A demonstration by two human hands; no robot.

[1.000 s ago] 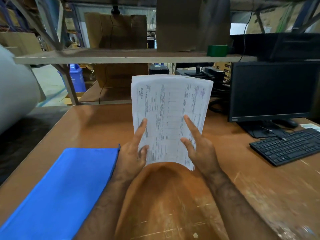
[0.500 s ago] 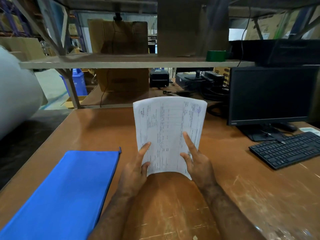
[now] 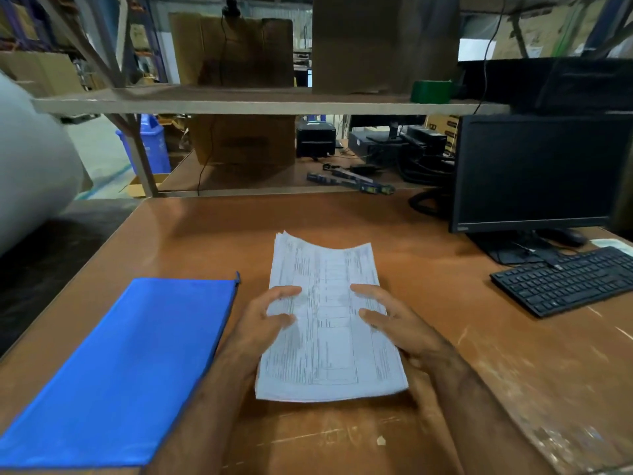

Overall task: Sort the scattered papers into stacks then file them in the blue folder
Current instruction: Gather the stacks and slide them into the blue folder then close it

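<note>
I see brown worn desk point(image 3: 342, 214) with black monitor point(image 3: 541, 169), screen dark, at right; black keyboard point(image 3: 565, 279) before it, mouse point(image 3: 561, 236) beside monitor stand. Shelf board point(image 3: 239, 104) above carries cardboard boxes point(image 3: 380, 42) and green tape roll point(image 3: 431, 91). Behind desk I note black printer point(image 3: 315, 138), tangled cables point(image 3: 424, 166), blue bin point(image 3: 150, 142).
</note>
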